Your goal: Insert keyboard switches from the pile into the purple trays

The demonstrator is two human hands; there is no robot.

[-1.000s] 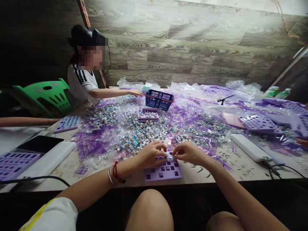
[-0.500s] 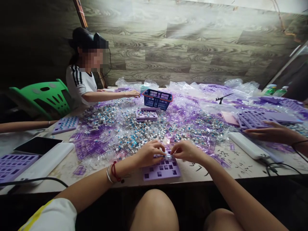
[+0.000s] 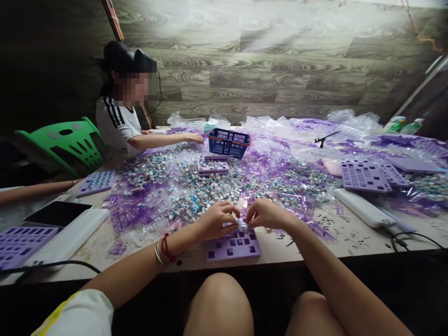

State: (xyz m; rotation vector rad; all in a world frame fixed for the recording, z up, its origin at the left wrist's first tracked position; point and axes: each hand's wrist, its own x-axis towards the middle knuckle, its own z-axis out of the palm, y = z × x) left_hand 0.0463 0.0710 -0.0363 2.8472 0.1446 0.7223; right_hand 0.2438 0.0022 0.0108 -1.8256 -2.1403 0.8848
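Note:
Near the table's front edge lies a purple plate with square holes point(image 3: 241, 247). Over its back edge, my left hand point(image 3: 220, 220) has its fingers curled around something small and clear that I cannot make out. My right hand point(image 3: 266, 215) meets it from the right, fingertips pinched at the same spot; what they hold is too small to name. Just behind both hands spreads a heap of small white and blue pieces point(image 3: 196, 200), mixed with clear purple plastic parts point(image 3: 135, 210).
A dark blue basket point(image 3: 229, 143) stands behind a purple block point(image 3: 213, 166). White bars point(image 3: 364, 208) lie right and left, with cables. More purple plates point(image 3: 364, 176) rest at the right. A person point(image 3: 121, 116) reaches in from the back left; another arm point(image 3: 38, 191) shows at left.
The other person's hands at the right have left the view, and the purple plates there now lie on the table. My right hand has shifted slightly, still pinched near my left.

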